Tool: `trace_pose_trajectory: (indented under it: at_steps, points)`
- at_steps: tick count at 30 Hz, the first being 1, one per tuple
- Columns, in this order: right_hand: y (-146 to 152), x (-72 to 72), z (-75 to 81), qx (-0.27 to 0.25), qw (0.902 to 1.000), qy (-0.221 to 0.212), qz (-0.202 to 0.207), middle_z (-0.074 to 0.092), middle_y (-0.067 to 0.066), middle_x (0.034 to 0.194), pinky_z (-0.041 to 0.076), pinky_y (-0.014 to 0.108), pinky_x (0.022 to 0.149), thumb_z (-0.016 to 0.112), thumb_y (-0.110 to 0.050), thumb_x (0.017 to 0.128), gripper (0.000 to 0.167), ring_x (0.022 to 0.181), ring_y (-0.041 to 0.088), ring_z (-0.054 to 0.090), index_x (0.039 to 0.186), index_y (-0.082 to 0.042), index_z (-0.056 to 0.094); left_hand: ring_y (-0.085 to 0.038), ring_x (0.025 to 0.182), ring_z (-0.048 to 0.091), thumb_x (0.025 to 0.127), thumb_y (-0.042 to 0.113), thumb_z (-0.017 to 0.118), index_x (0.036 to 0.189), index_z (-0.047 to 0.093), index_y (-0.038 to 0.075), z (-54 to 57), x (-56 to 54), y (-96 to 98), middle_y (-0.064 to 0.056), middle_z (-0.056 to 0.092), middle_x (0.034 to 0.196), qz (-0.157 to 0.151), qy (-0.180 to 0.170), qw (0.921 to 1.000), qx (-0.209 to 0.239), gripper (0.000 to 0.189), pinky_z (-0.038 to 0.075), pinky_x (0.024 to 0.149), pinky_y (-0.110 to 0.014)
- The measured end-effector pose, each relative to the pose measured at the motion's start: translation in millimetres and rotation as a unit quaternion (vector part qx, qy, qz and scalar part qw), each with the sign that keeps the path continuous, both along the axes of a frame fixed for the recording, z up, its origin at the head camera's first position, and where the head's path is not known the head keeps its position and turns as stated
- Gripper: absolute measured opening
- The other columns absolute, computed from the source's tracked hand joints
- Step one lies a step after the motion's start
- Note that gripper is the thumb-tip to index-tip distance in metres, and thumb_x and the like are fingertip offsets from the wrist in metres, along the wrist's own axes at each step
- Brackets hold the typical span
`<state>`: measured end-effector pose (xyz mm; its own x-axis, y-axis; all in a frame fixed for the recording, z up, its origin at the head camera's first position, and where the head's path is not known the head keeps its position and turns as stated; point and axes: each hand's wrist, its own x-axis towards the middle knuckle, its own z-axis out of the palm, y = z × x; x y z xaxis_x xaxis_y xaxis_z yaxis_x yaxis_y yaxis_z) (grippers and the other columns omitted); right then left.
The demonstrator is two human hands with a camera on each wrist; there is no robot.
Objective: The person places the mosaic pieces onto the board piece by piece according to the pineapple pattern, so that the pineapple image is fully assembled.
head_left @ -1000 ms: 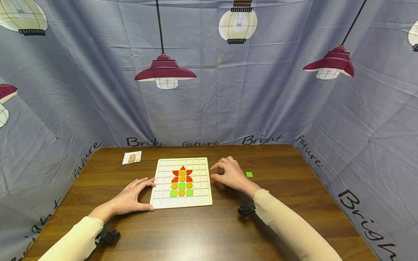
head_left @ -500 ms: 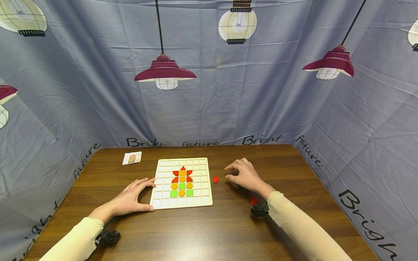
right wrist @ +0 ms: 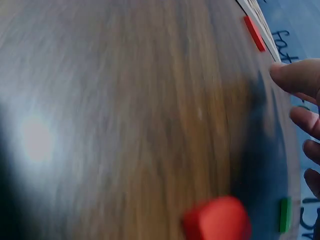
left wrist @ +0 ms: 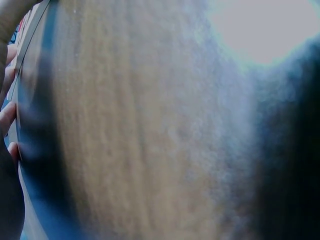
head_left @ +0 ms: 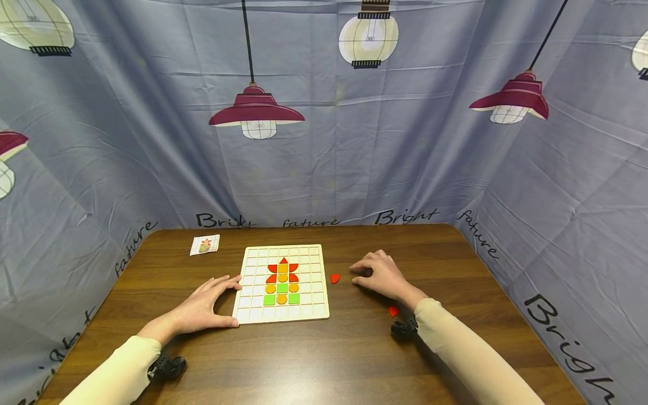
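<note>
A pale gridded board [head_left: 313, 304] lies on the table with a figure of red, orange and green flat pieces [head_left: 282, 288] in its cells. My left hand [head_left: 205, 306] touches the board's left side, thumb at the near corner and fingers further up the edge. Right of the board, my right hand [head_left: 383, 277] hovers low over the table, fingers loosely bent and nothing between them. A red quarter-round piece [head_left: 335, 278] lies between this hand and the board. Another red piece [head_left: 393, 311] lies beside the right wrist. In the right wrist view a green piece [right wrist: 285, 215] appears below the fingers.
A small printed card [head_left: 205, 244] with a similar coloured figure lies at the back left of the brown wooden table [head_left: 304, 360]. Grey-blue curtains [head_left: 314, 169] with lamp prints stand around the back and sides.
My right hand has moved right, away from the board, uncovering the red piece near it. The red piece by the wrist now shows; the hand hides the green square. My left hand stays put.
</note>
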<state>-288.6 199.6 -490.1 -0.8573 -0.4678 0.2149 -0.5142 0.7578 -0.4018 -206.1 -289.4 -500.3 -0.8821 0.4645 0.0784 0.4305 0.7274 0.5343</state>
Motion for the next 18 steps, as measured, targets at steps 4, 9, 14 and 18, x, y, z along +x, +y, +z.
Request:
trace_pose_trajectory:
  at_steps: [4, 9, 14, 18]
  points:
    - [-16, -1.9, -1.4, 0.013, 0.9998, -0.013, 0.003, 0.064, -0.013, 0.1, 0.039, 0.037, 0.086, 0.084, -0.044, 0.084, 0.033, 0.1, 0.015, 0.048, 0.113, -0.03, 0.079, -0.04, 0.148, 0.031, 0.076, 0.063, 0.082, 0.137, 0.057, 0.02, -0.2, 0.7, -0.4, -0.003, 0.041, 0.161, -0.001, 0.001, 1.0, 0.001, 0.079, 0.018, 0.116, -0.07]
    - [-36, -1.7, -1.3, 0.019, 0.9996, -0.015, 0.011, 0.062, -0.014, 0.099, 0.038, 0.035, 0.083, 0.082, -0.046, 0.085, 0.031, 0.095, 0.013, 0.046, 0.112, -0.031, 0.079, -0.04, 0.148, 0.031, 0.076, 0.064, 0.082, 0.137, 0.057, 0.021, -1.0, 0.4, -0.3, -0.004, 0.041, 0.161, 0.0, 0.0, 1.0, 0.002, 0.078, 0.019, 0.115, -0.07]
    - [-48, -3.1, -2.0, 0.027, 0.9993, -0.011, 0.022, 0.06, -0.016, 0.098, 0.037, 0.033, 0.081, 0.081, -0.047, 0.086, 0.027, 0.094, 0.011, 0.045, 0.109, -0.034, 0.079, -0.04, 0.148, 0.031, 0.076, 0.064, 0.082, 0.137, 0.057, 0.022, -1.0, -0.3, -0.3, -0.003, 0.042, 0.16, 0.001, 0.0, 1.0, 0.001, 0.079, 0.019, 0.115, -0.07]
    - [-50, -3.5, -3.6, 0.034, 0.9992, -0.005, 0.022, 0.059, -0.017, 0.096, 0.036, 0.032, 0.079, 0.081, -0.046, 0.086, 0.021, 0.091, 0.011, 0.044, 0.105, -0.036, 0.079, -0.04, 0.148, 0.031, 0.076, 0.064, 0.081, 0.137, 0.057, 0.021, -0.4, -0.3, -0.4, -0.004, 0.042, 0.16, 0.0, 0.001, 1.0, 0.0, 0.079, 0.019, 0.115, -0.07]
